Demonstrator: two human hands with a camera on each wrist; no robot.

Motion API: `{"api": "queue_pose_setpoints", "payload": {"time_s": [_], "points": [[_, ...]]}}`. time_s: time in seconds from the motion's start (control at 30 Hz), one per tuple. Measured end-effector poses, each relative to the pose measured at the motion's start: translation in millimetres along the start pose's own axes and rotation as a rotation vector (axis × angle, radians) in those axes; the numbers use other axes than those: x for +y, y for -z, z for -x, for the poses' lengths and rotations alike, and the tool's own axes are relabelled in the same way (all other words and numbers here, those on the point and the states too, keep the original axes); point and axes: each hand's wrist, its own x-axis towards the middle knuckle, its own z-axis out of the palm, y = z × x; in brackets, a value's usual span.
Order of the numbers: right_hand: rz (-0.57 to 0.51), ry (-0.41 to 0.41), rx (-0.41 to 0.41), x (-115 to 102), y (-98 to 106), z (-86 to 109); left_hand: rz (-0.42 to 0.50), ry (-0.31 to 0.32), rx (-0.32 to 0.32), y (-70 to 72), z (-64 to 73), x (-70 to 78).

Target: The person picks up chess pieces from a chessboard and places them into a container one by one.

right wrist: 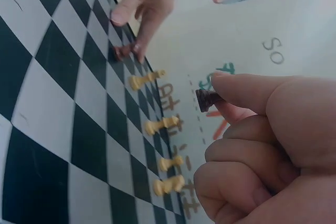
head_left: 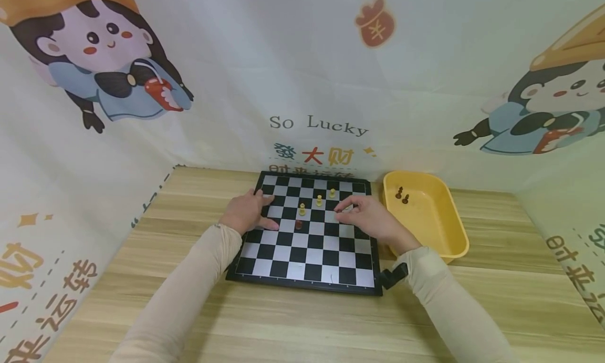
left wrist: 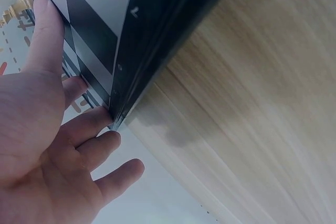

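A black-and-white chessboard (head_left: 296, 254) lies on the table. My left hand (head_left: 244, 211) rests at its left edge with the fingers spread, some on the squares and some past the rim in the left wrist view (left wrist: 58, 145). Between thumb and forefinger my right hand (head_left: 371, 218) pinches a dark brown chess piece (right wrist: 206, 99), base outward, held above the board's right half. Pale yellow chess pieces stand in a slanting row, among them one at the front (head_left: 302, 209) and one farther back (head_left: 332, 193). A reddish-brown chess piece (head_left: 298, 225) stands just in front of them.
To the right of the board sits a yellow plastic tray (head_left: 456, 221) with two dark brown chess pieces (head_left: 402, 195) inside. A printed cloth (head_left: 312, 84) hangs behind the wooden table (head_left: 283, 321), close to the board's far edge.
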Motion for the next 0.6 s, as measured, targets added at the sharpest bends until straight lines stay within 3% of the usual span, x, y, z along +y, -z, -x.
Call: {"api": "queue_pose_setpoints", "payload": {"time_s": [0.23, 0.6], "points": [[0.059, -0.054, 0.025, -0.9, 23.0, 3.4, -0.008, 0.006, -0.018, 1.2, -0.4, 0.7], [0.142, -0.039, 0.081, 3.2, 63.4, 2.9, -0.015, 0.013, -0.024, -2.9, -4.2, -0.1]]}}
